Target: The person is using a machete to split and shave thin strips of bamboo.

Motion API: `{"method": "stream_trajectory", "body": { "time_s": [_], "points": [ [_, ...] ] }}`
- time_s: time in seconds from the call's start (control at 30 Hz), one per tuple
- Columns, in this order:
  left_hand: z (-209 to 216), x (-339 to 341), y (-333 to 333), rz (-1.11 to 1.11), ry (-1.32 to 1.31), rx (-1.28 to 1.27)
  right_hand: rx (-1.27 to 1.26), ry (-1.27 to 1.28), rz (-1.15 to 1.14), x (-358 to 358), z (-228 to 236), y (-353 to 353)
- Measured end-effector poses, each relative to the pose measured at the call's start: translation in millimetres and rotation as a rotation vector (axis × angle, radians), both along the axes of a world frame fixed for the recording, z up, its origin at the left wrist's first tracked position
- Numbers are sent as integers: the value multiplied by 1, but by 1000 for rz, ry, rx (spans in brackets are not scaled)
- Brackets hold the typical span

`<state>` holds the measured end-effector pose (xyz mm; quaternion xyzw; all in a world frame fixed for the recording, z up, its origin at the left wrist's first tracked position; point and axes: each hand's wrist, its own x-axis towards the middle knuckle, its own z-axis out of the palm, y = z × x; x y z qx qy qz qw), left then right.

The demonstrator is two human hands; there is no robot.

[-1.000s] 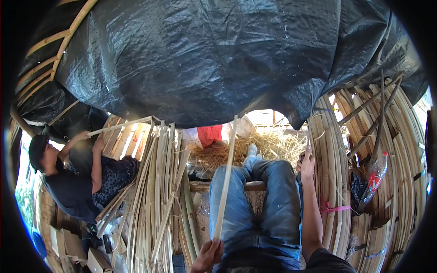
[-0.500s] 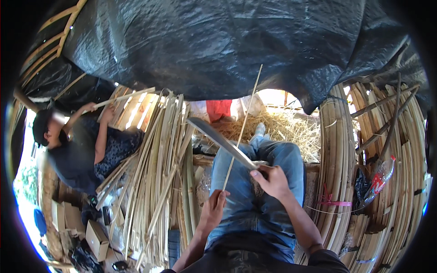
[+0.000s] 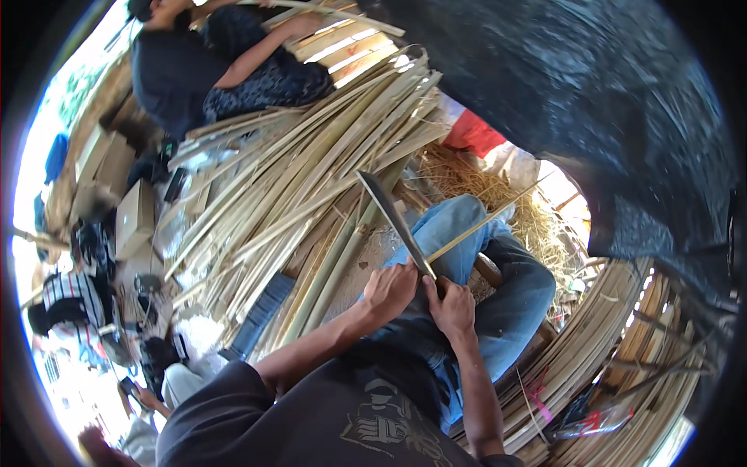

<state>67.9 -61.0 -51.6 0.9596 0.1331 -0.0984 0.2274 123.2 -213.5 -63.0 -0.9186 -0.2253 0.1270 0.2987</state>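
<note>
My right hand (image 3: 453,307) is closed round the handle of a machete (image 3: 389,214). Its long dark blade slants up and to the left over my lap. My left hand (image 3: 391,289) is closed beside the blade's base, on the near end of a thin bamboo strip (image 3: 482,224). From there the strip runs up to the right, passing over my jeans (image 3: 513,311). The blade crosses the strip close to my left fingers; whether the edge touches it I cannot tell.
Many split bamboo strips (image 3: 311,179) are heaped at left. Beyond them sits a person in dark clothes (image 3: 175,74) holding a slat (image 3: 342,14). Cardboard boxes (image 3: 134,222) stand far left. Straw (image 3: 529,206) covers ground ahead, under black plastic sheeting (image 3: 622,101). Bundled strips (image 3: 599,319) lie at right.
My view has swung to the left and tilted. Both hands have come close together, and the strip's near end now sits by the base of the machete's blade.
</note>
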Motion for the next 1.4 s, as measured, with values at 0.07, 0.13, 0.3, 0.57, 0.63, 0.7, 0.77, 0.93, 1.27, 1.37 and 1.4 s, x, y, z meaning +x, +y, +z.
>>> {"method": "stream_trajectory", "body": {
  "time_s": [0.07,0.13,0.3,0.57,0.63,0.7,0.77,0.93,1.27,1.37,1.4],
  "points": [
    [9,-1,1,-33,23,-24,-27,1,23,2,0,1],
    [12,1,4,-22,48,-24,-49,5,28,4,3,2],
    [17,-8,5,-50,59,-42,-122,60,29,4,13,5],
    [33,-34,8,3,127,-54,-240,27,82,-9,6,-1],
    [33,-41,9,1,133,-55,-248,-21,98,-14,-1,-2],
    [34,-46,11,1,130,-54,-253,-77,114,-14,1,-1],
    [36,-55,15,5,136,-92,-276,-15,109,-14,5,0],
    [44,-77,18,-7,119,-88,-313,-46,193,-24,5,-2],
    [74,-131,36,56,137,-81,-126,-293,115,-26,-24,-14],
    [85,-137,36,58,162,-87,-112,-295,121,-29,-25,-14],
    [87,-136,37,66,163,-87,-114,-297,114,-28,-24,-14]
  ]
}}
